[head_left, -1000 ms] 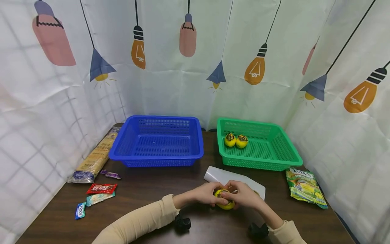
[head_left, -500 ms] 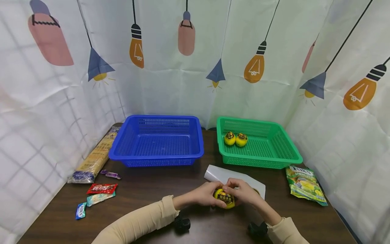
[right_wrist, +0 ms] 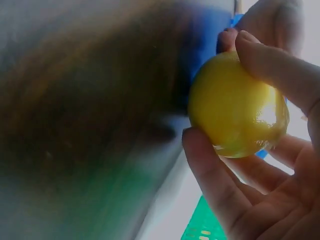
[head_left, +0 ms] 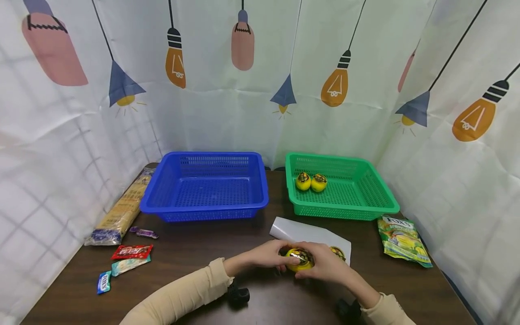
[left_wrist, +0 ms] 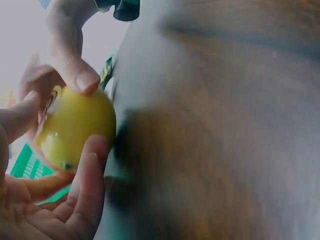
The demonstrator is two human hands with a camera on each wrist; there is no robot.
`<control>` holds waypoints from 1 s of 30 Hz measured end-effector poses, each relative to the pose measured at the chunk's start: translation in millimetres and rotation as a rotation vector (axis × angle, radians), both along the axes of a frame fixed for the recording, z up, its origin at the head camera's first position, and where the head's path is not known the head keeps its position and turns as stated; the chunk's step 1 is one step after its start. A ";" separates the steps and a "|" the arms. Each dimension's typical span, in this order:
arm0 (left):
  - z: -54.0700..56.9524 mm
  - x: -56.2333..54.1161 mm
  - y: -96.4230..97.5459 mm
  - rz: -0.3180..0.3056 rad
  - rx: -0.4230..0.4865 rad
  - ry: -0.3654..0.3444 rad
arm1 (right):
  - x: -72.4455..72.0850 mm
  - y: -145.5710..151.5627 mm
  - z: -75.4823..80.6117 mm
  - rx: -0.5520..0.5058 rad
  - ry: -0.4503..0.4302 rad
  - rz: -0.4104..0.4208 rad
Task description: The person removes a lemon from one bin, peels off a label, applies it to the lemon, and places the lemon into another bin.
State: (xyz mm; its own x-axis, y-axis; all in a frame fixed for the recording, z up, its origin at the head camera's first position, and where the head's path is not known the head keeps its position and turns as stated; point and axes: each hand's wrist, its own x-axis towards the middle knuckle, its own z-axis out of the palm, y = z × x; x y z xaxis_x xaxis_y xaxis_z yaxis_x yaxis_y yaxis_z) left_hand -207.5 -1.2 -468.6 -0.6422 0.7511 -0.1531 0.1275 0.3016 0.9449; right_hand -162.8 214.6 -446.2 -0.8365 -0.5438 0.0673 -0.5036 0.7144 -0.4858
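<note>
Between my two hands, a little above the table, is a yellow lemon (head_left: 299, 261) with a round black-and-yellow sticker on its front. My left hand (head_left: 269, 256) holds its left side, the thumb lying against the sticker. From the right, my right hand (head_left: 325, 264) grips the same lemon with curled fingers and thumb. The left wrist view shows the lemon's (left_wrist: 80, 125) smooth underside and small green stem end; its sticker is seen edge-on. In the right wrist view the bare yellow side of the lemon (right_wrist: 235, 105) shows. Behind the hands lies a white sticker sheet (head_left: 302, 231), partly covered.
A green basket (head_left: 345, 211) at the back right holds two stickered lemons (head_left: 311, 182). Left of it stands a blue basket (head_left: 205, 214). Several small wrapped snacks (head_left: 132, 252) and a long noodle pack (head_left: 122, 210) lie left. A Fox's candy bag (head_left: 404, 241) is at right.
The right hand has shifted from fingering the sticker's upper edge to gripping the lemon's right side. The left thumb has moved onto the sticker. The head view has shifted slightly.
</note>
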 end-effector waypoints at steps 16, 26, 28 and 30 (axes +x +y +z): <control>12.4 -40.1 -11.3 0.245 0.321 -0.203 | -49.1 40.2 74.7 -0.144 -0.076 -0.036; 35.8 -63.9 3.7 0.239 0.326 -0.248 | -133.8 80.3 141.3 -0.174 -0.065 -0.185; 36.4 -66.4 9.4 0.237 0.321 -0.256 | -152.4 89.2 142.4 -0.180 -0.097 -0.248; 35.5 -67.4 15.7 0.241 0.316 -0.266 | -168.4 97.2 139.0 -0.178 -0.141 -0.317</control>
